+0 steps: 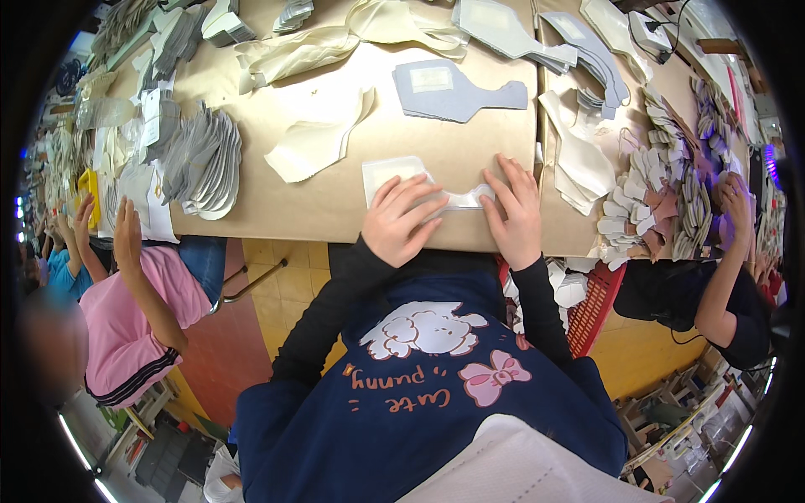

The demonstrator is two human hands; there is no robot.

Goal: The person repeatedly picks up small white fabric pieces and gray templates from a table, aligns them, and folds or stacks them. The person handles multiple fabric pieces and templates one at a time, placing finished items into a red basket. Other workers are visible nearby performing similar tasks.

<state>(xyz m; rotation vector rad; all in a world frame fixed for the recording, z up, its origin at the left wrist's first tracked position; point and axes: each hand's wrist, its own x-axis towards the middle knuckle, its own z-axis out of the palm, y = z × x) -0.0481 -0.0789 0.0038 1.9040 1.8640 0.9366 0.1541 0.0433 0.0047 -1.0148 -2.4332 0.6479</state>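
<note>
The tabletop (251,159) is brightly and rather evenly lit, with a pale sheen toward 12 o'clock. White light tubes (74,440) are seen at 8 and 4 o'clock, a violet-blue glow (771,168) near 3. Toward the black rim, shapes are stretched; a head (54,344) between 8 and 9 is strongly blurred. Centrally, the left hand (402,220) and right hand (515,211) are rendered sharply.

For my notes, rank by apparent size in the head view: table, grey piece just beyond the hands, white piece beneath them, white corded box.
1. Table
2. Grey piece, white piece: order unsure, left hand covers part of the latter
3. White corded box
</note>
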